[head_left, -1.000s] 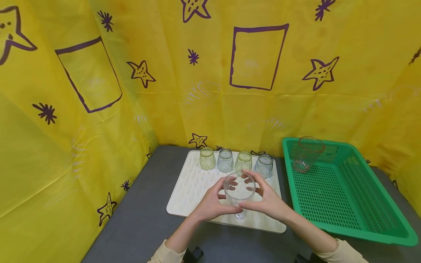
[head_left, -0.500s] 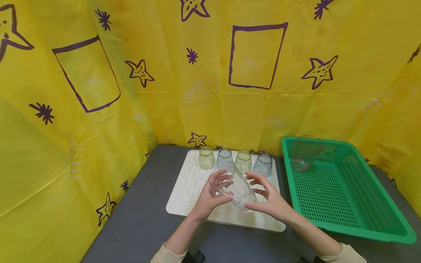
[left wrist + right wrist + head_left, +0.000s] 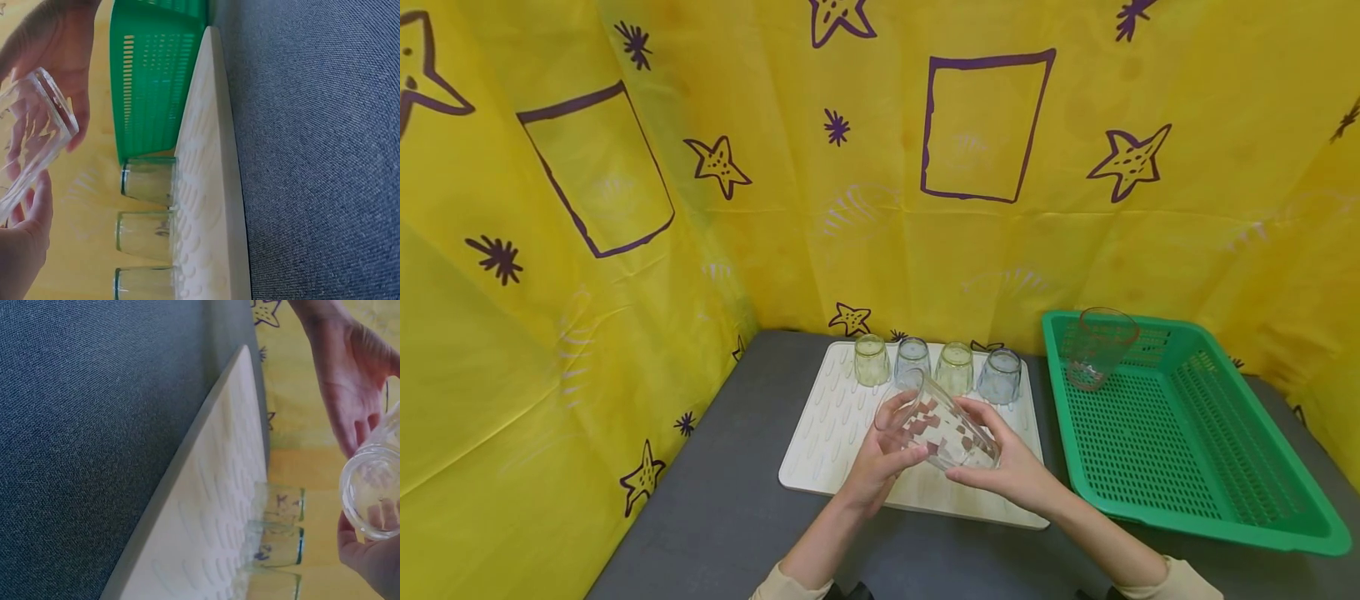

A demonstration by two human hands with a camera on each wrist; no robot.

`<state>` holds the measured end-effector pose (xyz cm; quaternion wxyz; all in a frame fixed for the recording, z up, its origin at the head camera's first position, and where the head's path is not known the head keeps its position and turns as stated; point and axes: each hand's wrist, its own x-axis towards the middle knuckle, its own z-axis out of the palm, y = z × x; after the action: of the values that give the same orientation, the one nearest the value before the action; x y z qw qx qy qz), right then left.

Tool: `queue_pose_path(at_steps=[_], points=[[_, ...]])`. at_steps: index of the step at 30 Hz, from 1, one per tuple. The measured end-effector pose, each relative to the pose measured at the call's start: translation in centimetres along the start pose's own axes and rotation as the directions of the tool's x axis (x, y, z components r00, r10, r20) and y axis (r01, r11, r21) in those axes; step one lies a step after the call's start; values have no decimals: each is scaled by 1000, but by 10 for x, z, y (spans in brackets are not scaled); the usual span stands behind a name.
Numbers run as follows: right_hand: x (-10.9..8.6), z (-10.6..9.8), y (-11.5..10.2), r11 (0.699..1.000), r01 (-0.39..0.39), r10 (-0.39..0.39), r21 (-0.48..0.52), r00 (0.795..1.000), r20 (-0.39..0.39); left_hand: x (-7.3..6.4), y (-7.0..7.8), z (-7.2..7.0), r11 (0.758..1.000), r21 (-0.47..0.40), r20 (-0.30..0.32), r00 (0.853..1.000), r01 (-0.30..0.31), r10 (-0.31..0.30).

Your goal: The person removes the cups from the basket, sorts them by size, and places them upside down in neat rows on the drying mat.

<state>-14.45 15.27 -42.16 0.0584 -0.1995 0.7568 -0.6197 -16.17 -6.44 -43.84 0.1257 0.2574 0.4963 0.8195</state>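
Note:
A large clear drinking glass (image 3: pixel 946 427) is held in the air above the white drying mat (image 3: pixel 816 442). It lies tilted, mouth to the upper left and base to the lower right. My left hand (image 3: pixel 872 467) grips it near the rim, fingers round the far side and thumb in front. Near the base, my right hand (image 3: pixel 1018 471) holds it between thumb and fingers. In the left wrist view the thick base of the glass (image 3: pixel 55 103) shows between both hands; the right wrist view looks onto that round base (image 3: pixel 375 490).
Several small tinted glasses (image 3: pixel 871 362) stand upside down in a row along the mat's back edge. At right, a green plastic basket (image 3: pixel 1075 454) holds another tall clear glass (image 3: pixel 1097 354) with a reddish rim, leaning. A yellow patterned cloth (image 3: pixel 790 250) hangs behind the grey table (image 3: pixel 700 483).
The glass has gone from roughly upright to tilted, its mouth swinging left and its base right. My left hand has shifted toward the rim, my right hand toward the base.

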Motion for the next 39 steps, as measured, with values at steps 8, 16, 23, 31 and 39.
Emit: queue_pose_path(at_steps=[8, 16, 23, 31, 39], points=[[-2, 1, 3, 1000, 1, -2, -28, 1000, -22, -1, 1, -3, 998, 41, 15, 999, 44, -44], [-2, -10, 3, 965, 108, -116, -240, 993, -20, -5, 16, -21, 972, 234, 12, 999, 29, -32], [-4, -17, 2, 901, 194, -194, -388, 980, 41, -3, 34, -27, 885, 461, 46, 994, 65, -97], [-6, -18, 5, 872, 270, -254, -408, 963, 96, -5, 41, -21, 793, 593, -5, 986, 139, -168], [-7, -18, 8, 857, 278, -259, -435, 960, 102, -6, 37, -23, 792, 600, -19, 992, 114, -128]])
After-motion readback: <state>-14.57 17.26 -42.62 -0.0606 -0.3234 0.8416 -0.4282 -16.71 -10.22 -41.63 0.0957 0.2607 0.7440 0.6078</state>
